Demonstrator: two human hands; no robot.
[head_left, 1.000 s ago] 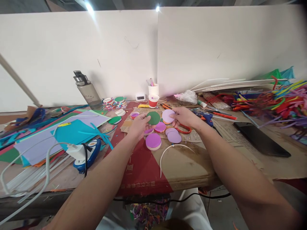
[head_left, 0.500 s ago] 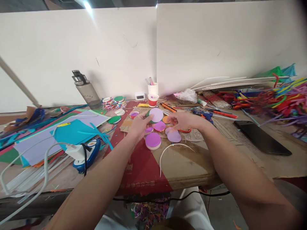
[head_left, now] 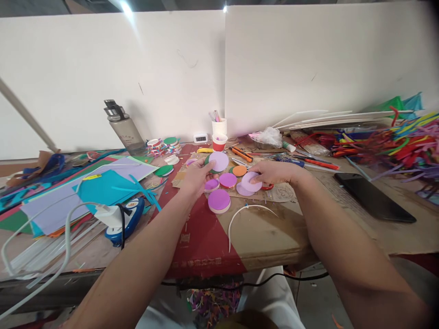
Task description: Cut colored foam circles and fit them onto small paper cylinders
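Note:
My left hand point(head_left: 199, 176) is closed on a small stack of paper discs, with a pale lilac disc point(head_left: 218, 161) on top and green edges behind it. Between the fingers of my right hand point(head_left: 269, 173) is another lilac paper disc point(head_left: 252, 181), tilted over a second lilac disc point(head_left: 244, 190) on the cardboard. Close by lie a purple disc point(head_left: 227, 180), an orange disc point(head_left: 239, 171) and a purple-topped round piece with a pale rim point(head_left: 219, 201). A purple-filled ring point(head_left: 211, 184) sits just below my left hand.
A curved white strip point(head_left: 236, 214) lies near the front edge. Coloured paper sheets point(head_left: 106, 189) and a blue power strip point(head_left: 132, 219) with cables are on the left. A black phone point(head_left: 375, 196) rests on the right. Paper cups point(head_left: 219, 144) and a bottle point(head_left: 125, 130) stand at the back.
My right hand has taken hold of a lilac disc and lifted it slightly off the one beneath. My left hand has shifted slightly left with its discs.

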